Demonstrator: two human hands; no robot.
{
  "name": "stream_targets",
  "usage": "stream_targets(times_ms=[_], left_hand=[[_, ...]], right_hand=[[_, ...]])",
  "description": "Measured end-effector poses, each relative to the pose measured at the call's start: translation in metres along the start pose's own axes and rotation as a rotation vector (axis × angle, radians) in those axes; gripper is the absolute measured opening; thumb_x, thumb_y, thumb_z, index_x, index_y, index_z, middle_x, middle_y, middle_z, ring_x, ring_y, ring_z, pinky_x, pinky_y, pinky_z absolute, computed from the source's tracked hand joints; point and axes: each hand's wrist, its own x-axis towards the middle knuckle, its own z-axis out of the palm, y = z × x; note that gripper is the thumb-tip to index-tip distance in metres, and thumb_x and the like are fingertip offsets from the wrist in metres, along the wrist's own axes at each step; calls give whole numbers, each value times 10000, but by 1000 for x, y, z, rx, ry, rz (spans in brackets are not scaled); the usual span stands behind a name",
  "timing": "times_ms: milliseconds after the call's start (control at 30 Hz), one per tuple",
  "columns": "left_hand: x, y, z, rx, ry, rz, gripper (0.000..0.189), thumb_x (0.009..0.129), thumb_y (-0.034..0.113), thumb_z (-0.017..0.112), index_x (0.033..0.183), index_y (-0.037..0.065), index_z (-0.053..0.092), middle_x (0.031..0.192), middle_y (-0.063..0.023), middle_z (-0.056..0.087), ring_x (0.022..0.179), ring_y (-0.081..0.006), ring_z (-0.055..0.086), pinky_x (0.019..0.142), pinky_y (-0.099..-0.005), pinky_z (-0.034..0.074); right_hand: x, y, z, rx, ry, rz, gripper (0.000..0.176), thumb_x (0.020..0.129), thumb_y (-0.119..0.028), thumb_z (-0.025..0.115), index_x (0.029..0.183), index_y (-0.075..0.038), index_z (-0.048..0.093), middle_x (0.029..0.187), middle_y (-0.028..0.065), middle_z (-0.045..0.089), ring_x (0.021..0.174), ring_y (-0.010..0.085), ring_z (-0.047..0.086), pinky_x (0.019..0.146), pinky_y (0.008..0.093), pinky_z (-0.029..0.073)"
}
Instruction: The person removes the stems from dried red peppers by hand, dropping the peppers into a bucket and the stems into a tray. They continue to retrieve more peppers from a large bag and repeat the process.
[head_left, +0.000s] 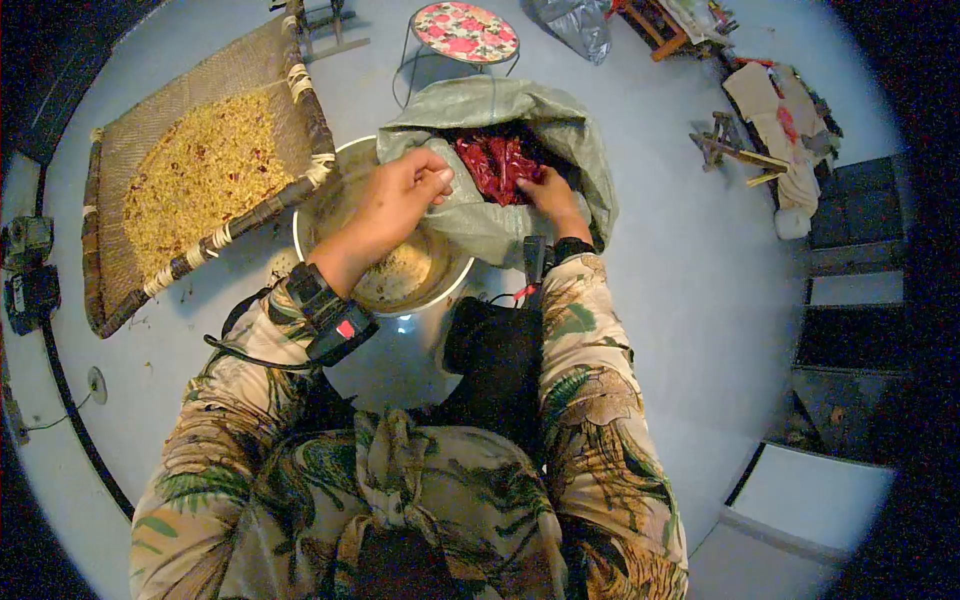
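Note:
A pale green woven sack (480,100) stands with its mouth rolled open, and dark red dried chili peppers (490,165) show inside. My right hand (550,198) reaches into the mouth, thumb and fingers closed on the chilies at the near side. My left hand (408,190) is held over the sack's left rim, fingers curled and pressed together; what they hold, if anything, is too small to make out. Beneath my left forearm stands a large round basin (300,235) with a light rim, partly covered by the sack. Pale yellow seeds (400,275) lie on its bottom.
At left rests a woven tray (115,170) with a thick bound rim, spread with yellow seeds and red bits. Behind the sack is a round flower-patterned stool (466,32). A plastic bag (575,28) lies farther back, and a wooden stand (738,155) with cloth is at right.

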Motion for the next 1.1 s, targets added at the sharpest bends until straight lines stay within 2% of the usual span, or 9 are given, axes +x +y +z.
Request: stream_targets(times_ms=[133,233,433,533,633,733,933,1033,1100], left_hand=[[0,1,4,10,1,9,220,885,212,553,901,-6,575,766,-64,617,712,-112,569,663,-262,464],[2,-2,5,23,-9,2,218,883,209,554,893,-8,575,754,-63,615,705,-111,569,657,-262,464],[2,-4,5,4,-6,9,205,883,195,553,891,-8,577,741,-59,614,695,-109,568,652,-262,465],[1,0,3,10,-21,-14,176,890,184,547,913,13,580,759,-35,603,713,-108,566,674,-260,469],[0,3,2,69,-25,-17,165,888,182,551,908,22,586,761,-22,599,715,-106,565,675,-262,469],[0,6,3,99,-8,-26,169,879,184,559,891,19,592,750,-24,600,702,-107,564,656,-267,467],[1,4,6,88,-3,-3,192,881,189,553,886,-1,574,761,-56,613,710,-121,581,663,-271,475],[2,-2,7,37,-14,-15,200,884,189,544,888,-10,565,765,-68,616,722,-130,590,676,-274,478],[2,-4,8,38,-15,-20,199,885,188,543,892,-10,565,764,-68,617,723,-130,590,675,-275,477]], right_hand=[[-8,-7,7,-181,-56,-50,472,716,-277,719,1090,-23,584,1034,204,619,980,360,581,860,397,448],[-9,-22,2,-151,-35,5,381,720,-256,717,1013,-32,620,1000,188,633,950,360,589,834,407,453],[2,-21,-1,161,150,-105,266,730,-147,710,949,-24,623,879,102,659,777,208,615,730,315,468],[5,-22,-5,506,95,-156,226,743,-77,687,951,-25,616,830,31,640,744,115,574,700,260,457],[3,-31,-14,701,41,-160,220,742,-33,676,953,-37,615,830,1,626,739,95,563,687,250,458],[9,-34,-17,650,75,-149,204,740,-32,678,935,-47,619,830,3,628,733,90,561,683,244,458],[14,-30,-12,753,-23,-212,225,733,-28,680,949,-47,616,868,18,632,774,104,571,714,246,460],[11,-33,-9,719,-73,-179,291,725,-35,688,1007,-32,616,904,34,631,819,130,574,760,274,460],[9,-29,-9,585,-11,-155,359,707,-80,709,1049,-34,611,973,96,642,891,203,599,818,310,460]])
